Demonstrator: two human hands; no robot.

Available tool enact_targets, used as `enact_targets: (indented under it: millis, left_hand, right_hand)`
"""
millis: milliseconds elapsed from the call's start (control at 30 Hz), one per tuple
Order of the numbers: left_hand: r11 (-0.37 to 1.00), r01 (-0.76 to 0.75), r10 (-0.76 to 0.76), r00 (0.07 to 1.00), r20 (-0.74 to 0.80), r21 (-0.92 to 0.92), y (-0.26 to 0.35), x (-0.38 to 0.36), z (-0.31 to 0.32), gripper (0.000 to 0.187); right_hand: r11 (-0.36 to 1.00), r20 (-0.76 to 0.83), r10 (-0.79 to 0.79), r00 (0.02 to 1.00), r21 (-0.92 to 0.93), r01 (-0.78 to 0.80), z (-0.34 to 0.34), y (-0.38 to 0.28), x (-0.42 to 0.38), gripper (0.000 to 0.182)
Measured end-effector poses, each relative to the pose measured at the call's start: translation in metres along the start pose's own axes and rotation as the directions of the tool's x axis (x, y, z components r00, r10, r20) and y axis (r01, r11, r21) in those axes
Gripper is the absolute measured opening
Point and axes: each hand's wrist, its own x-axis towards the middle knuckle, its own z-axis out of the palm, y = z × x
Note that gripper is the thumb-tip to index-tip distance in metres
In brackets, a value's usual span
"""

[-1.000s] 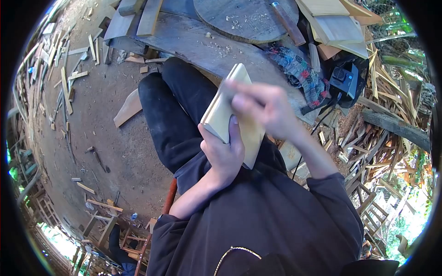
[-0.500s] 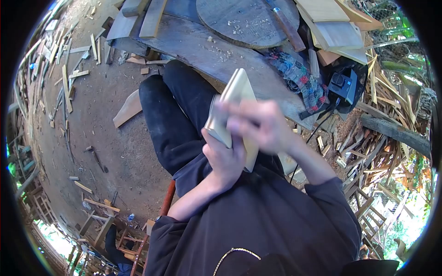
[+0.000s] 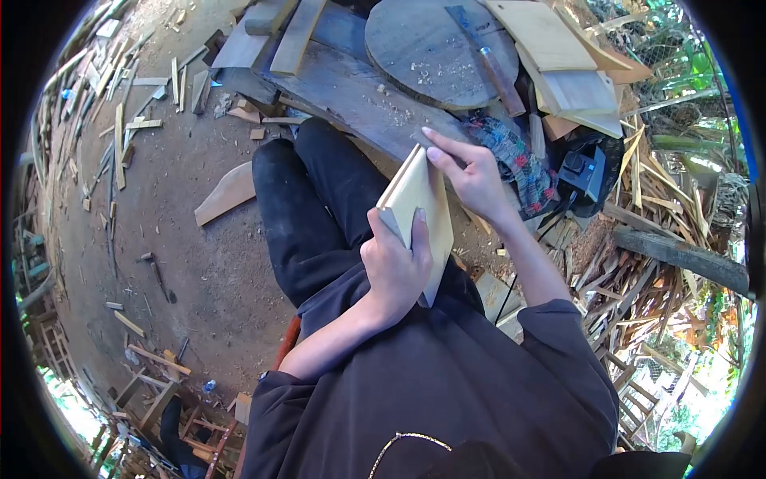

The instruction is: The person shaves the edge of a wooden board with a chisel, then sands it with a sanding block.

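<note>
Now our right hand (image 3: 472, 172) has stopped rubbing and rests at the board's top edge.
Our left hand (image 3: 395, 267) wraps the board (image 3: 419, 207) over our lap; right fingers lie loose, gripping nothing; the blur has gone, so that stroke looks finished.

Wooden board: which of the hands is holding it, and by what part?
The left hand grips the wooden board by its lower end, thumb on the face. The right hand rests at its top end.

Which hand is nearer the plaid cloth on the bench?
Right. The right hand sits at the board's top end, just beside the plaid cloth; the left hand holds the board's lower part, farther off.
</note>
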Motion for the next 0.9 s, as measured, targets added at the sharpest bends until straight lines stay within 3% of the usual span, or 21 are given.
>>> enact_targets:
  millis: [67,133,233,300,367,433,533,567,667,800,900]
  left_hand:
    - [0.997,-0.041,0.04,0.999,0.012,0.067,0.0,-0.005,0.002,0.033]
    - [0.997,-0.053,0.053,0.998,0.02,0.047,-0.009,-0.008,0.002,0.033]
    - [0.996,-0.08,0.08,0.996,0.03,0.023,-0.01,-0.006,-0.002,0.033]
    - [0.996,-0.084,0.084,0.996,0.012,0.018,-0.009,-0.002,-0.006,0.033]
    - [0.995,0.051,-0.051,0.999,-0.002,-0.084,-0.009,0.005,-0.011,0.034]
    - [0.999,0.034,-0.034,0.999,0.002,-0.039,-0.009,0.008,-0.011,0.034]
    - [1.0,0.001,-0.001,1.0,0.024,0.006,-0.003,0.006,-0.005,0.034]
    - [1.0,-0.015,0.014,0.999,0.041,0.022,-0.001,0.002,-0.003,0.033]
    - [0.998,-0.054,0.053,0.998,0.041,0.014,-0.003,0.002,0.001,0.032]
    - [0.995,-0.1,0.099,0.991,0.093,0.006,-0.004,0.004,-0.004,0.03]
    - [0.999,-0.043,0.042,0.996,0.076,0.011,-0.004,0.009,-0.007,0.031]
  right_hand:
    - [0.999,0.023,0.031,0.999,0.024,-0.032,0.0,-0.036,-0.015,0.042]
    - [0.998,0.279,-0.056,0.959,0.039,0.047,0.001,-0.084,-0.04,0.043]
    - [0.997,0.312,-0.02,0.95,0.077,-0.005,0.005,-0.08,-0.046,0.044]
    - [0.997,0.229,-0.02,0.973,0.071,0.003,0.013,-0.059,-0.034,0.043]
    - [0.998,0.136,-0.026,0.99,0.064,0.017,0.015,-0.027,-0.018,0.042]
    - [0.99,0.005,0.143,0.99,-0.005,-0.143,0.007,-0.001,0.0,0.04]
    - [0.995,-0.087,0.053,0.995,-0.08,-0.06,0.006,-0.002,0.001,0.037]
    - [0.996,-0.063,0.092,0.994,-0.01,-0.093,0.005,-0.007,-0.006,0.038]
    - [0.987,0.19,0.009,0.982,0.157,-0.039,0.005,-0.086,-0.034,0.044]
    - [0.988,0.239,-0.045,0.97,0.154,0.008,0.007,-0.091,-0.038,0.045]
    - [0.982,0.141,0.122,0.983,0.13,-0.14,0.007,-0.045,-0.017,0.043]
